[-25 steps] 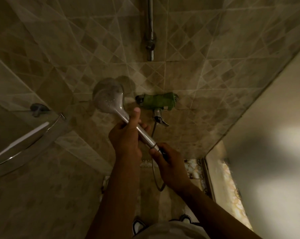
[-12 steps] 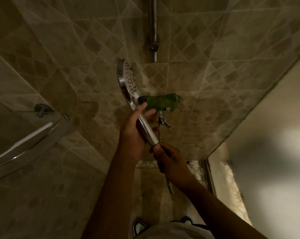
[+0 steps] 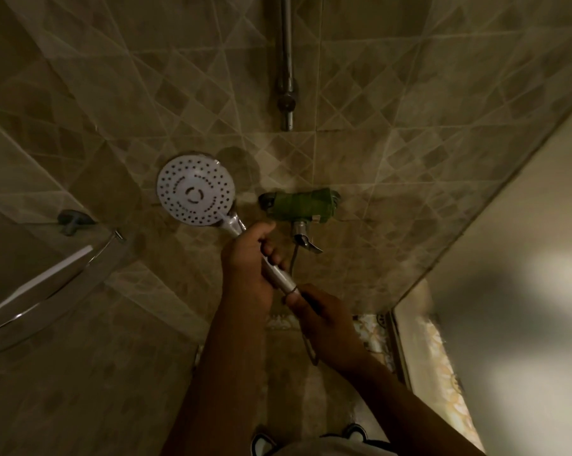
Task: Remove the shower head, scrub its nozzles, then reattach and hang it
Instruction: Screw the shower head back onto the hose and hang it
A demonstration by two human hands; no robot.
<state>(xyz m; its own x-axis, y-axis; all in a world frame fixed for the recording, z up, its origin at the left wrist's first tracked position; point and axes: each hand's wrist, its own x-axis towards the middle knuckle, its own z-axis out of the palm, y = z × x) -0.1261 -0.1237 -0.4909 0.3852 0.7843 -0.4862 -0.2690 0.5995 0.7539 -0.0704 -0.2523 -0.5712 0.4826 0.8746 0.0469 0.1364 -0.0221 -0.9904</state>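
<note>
- Dim tiled wall (image 3: 409, 93); details are murky.
- Left hand (image 3: 248, 258) grips the shower head (image 3: 195, 189) handle, nozzles showing above its fingers.
- Right hand (image 3: 324, 320) pinches the hose (image 3: 311, 352) end, largely hidden below its fingers.

The shower head (image 3: 196, 189) has turned in the left hand (image 3: 247, 258): a second ago its back faced the camera, half a second ago it stood edge-on, and now its white nozzle face (dotted with holes) looks straight back. The right hand (image 3: 324, 319) has shifted slightly, pinching the hose (image 3: 311, 352) joint just below the left.
</note>
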